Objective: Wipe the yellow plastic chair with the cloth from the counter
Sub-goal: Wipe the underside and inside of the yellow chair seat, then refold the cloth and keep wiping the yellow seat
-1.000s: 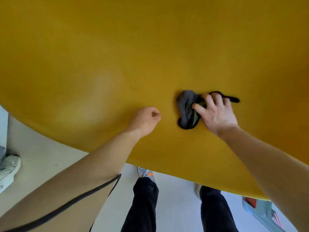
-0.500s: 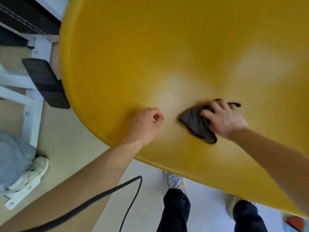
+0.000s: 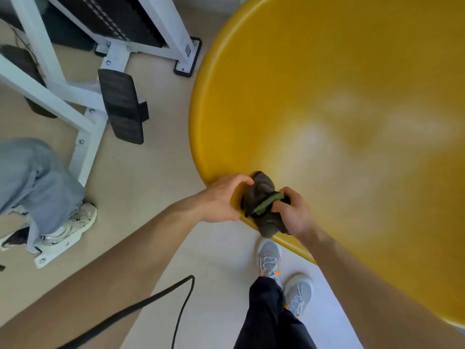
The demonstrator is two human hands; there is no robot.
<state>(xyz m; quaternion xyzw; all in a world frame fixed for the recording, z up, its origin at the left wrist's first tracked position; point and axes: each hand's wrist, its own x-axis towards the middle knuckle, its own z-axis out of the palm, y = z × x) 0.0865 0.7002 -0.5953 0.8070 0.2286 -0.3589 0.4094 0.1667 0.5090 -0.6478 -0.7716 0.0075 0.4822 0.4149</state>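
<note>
Both hands have slid down to the chair's near-left rim since a moment ago, and my left hand (image 3: 222, 197), a loose fist then, now curls its fingers onto the cloth (image 3: 263, 204). My right hand (image 3: 293, 214) is closed on the cloth's lower end, pinching the green strip in its fold. Bunched between them right on the rim, the dark grey cloth runs along that edge, about as near one hand as the other. From here the yellow plastic chair (image 3: 339, 122) spreads up and right, glossy with pale smeared patches. I'd judge I'm regathering the cloth for another stroke inward.
</note>
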